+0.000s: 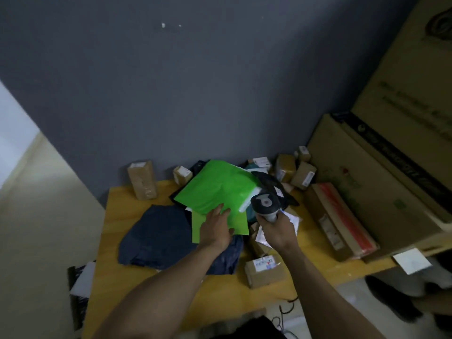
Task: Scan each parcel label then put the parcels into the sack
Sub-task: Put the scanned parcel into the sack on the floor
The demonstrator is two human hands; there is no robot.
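Note:
A bright green mailer parcel lies tilted on a heap of parcels in the middle of the yellow table. My left hand holds its near edge, thumb under and fingers spread on top. My right hand grips the handle of a grey barcode scanner, whose head sits at the green parcel's right edge. A dark blue bag, perhaps the sack, lies flat on the table left of my left hand. No label shows on the green parcel's upper face.
Small brown boxes stand along the grey wall: one tall, one small, several at the back right. A labelled box sits near the front edge. A long red-striped carton and big cardboard boxes crowd the right.

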